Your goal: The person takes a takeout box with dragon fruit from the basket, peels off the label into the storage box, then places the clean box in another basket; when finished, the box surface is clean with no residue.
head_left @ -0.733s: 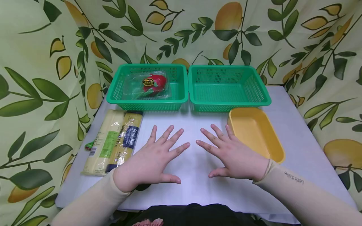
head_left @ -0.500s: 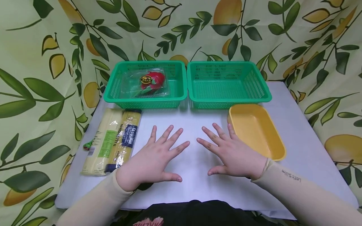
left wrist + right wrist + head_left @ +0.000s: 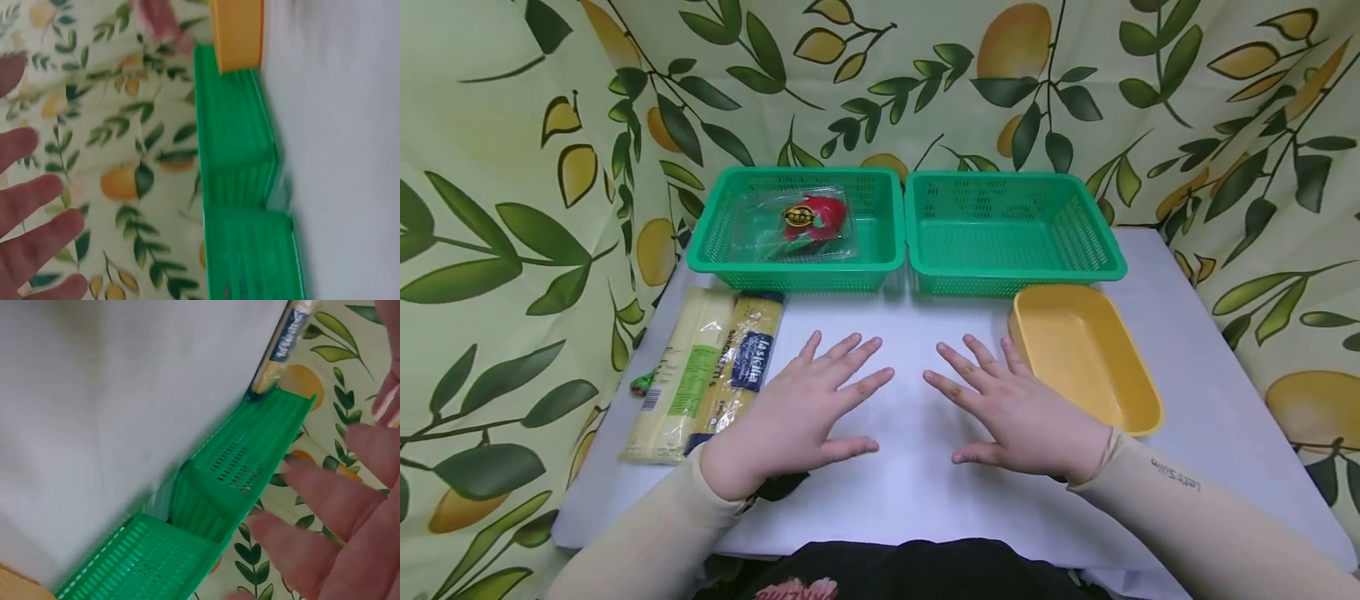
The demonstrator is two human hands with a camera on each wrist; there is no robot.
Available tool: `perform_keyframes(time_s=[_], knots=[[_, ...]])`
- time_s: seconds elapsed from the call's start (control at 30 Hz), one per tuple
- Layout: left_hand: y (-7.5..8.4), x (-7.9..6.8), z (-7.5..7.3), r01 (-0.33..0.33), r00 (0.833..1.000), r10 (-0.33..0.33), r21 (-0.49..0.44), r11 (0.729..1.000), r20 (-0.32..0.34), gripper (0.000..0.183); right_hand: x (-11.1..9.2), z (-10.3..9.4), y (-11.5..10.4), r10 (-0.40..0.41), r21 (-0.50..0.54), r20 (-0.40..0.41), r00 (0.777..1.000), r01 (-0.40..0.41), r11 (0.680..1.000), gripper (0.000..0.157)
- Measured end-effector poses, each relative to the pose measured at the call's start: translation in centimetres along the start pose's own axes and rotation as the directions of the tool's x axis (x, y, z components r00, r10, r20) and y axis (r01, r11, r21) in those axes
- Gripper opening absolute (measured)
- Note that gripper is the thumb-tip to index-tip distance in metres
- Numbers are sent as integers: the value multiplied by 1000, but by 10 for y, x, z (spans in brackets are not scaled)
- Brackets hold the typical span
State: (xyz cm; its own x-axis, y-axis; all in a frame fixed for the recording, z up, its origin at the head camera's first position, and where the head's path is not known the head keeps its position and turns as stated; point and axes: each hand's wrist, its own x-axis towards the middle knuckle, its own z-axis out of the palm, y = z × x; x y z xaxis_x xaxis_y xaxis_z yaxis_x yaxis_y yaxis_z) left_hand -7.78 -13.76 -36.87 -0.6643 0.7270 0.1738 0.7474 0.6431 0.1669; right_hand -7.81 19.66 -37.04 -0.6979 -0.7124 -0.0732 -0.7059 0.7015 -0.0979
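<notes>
Left hand (image 3: 797, 417) and right hand (image 3: 1018, 410) are held splayed, nothing gripped. A long yellow-and-blue plastic spaghetti packet (image 3: 745, 360) is laid near the left, seemingly for access.

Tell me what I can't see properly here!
Head view: part of the little green thing, hidden by the pale packet.
Head view: the lower corner of the spaghetti packet, hidden by the left hand.
Left wrist: part of the left green basket, cut by the bottom edge.
Right wrist: most of the yellow tray, cut off by the corner.

Left hand (image 3: 28, 245), fingers (image 3: 62, 228) spread
</notes>
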Motion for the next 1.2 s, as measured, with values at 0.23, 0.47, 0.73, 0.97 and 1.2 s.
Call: perform_keyframes(time_s=[0.23, 0.47, 0.73, 0.97, 1.2], knots=[[-69, -21, -30, 216, 843, -322, -277, 936, -431, 46, 14, -14, 5, -111, 140, -51, 993, 117, 983, 61], [-153, -20, -50, 460, 537, -829, -769, 443, -156, 67, 64, -53, 23, -94, 335, -113, 989, 127, 934, 45], [-204, -17, -41, 341, 309, -923, -933, -116, 228, 76, 156, -94, 54, 186, 649, -73, 980, -95, 755, 38], [-221, -8, -32, 135, 292, -885, -932, -336, 362, 33, 232, -90, 77, 338, 888, 116, 934, -250, 386, 58], [-230, 1, -23, 84, 276, -891, -932, -352, 361, 16, 275, -69, 87, 333, 955, 266, 905, -295, 38, 73]])
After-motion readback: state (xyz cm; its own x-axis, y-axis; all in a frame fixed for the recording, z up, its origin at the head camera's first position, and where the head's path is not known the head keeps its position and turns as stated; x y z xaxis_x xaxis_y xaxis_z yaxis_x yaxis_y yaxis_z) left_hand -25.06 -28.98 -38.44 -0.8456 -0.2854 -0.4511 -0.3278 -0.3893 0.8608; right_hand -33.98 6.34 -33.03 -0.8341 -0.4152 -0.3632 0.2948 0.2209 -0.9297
